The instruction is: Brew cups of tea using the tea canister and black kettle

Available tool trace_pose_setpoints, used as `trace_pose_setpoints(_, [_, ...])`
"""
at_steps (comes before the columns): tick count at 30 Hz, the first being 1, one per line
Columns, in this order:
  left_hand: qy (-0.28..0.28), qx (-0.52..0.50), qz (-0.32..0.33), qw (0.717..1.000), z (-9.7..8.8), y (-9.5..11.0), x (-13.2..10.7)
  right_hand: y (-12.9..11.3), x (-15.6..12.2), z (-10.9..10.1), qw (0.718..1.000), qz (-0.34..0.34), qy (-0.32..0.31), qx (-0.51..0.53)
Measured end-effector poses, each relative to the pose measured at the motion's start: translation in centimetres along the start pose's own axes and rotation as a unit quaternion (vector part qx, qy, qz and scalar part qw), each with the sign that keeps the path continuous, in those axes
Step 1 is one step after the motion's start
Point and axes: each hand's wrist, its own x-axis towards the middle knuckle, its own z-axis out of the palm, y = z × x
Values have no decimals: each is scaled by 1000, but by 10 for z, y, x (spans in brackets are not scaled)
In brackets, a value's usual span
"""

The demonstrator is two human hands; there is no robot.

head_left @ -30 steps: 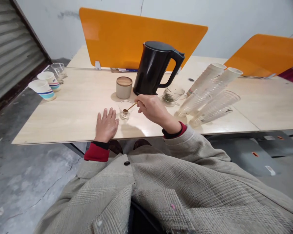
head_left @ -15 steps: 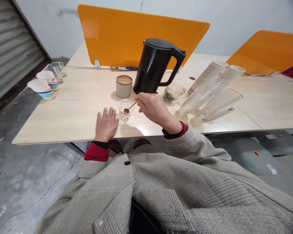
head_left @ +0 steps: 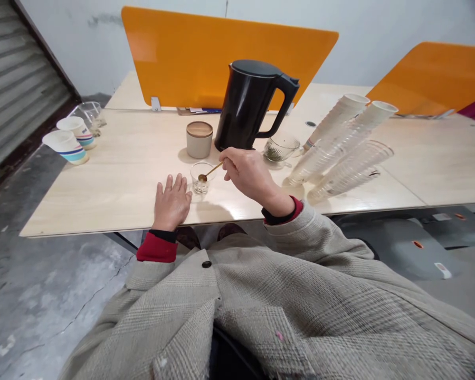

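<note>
My right hand (head_left: 247,174) pinches the handle of a small gold-coloured spoon (head_left: 212,170). The spoon's bowl is over or inside a small clear cup (head_left: 200,186) on the table; I cannot tell whether it touches the cup. Flat on the tabletop just left of that cup lies my left hand (head_left: 171,200), fingers spread and holding nothing. Behind the cup stands a grey canister (head_left: 199,145) with a wooden lid. A black electric kettle (head_left: 243,105) is behind my right hand, and a clear glass cup (head_left: 283,146) with green leaves in it sits to the right.
Tilted stacks of paper cups (head_left: 336,116) and clear plastic cups (head_left: 352,166) fill the right side of the table (head_left: 122,184). Two paper cups (head_left: 65,146) lie tipped near the left edge beside clear cups (head_left: 91,113). An orange divider (head_left: 182,58) runs behind the kettle.
The view has shifted very slightly. Both hands, the spoon and the small clear cup keep nearly the same places relative to each other.
</note>
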Motion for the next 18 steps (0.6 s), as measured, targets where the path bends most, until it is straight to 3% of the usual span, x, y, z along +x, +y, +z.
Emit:
trace_pose_setpoints(8, [-11,-5,-7,1000,-2,0,1,2,-24,-27,986,1,152,66])
trace_pose_setpoints(13, [-5,-14,-8,1000,-1,-1,1,19,-43,-51,943,53,309,111])
trace_pose_setpoints(18, [-10,-15,-9,1000,-3,-1,2,48,-53,-82,898,96,428,32])
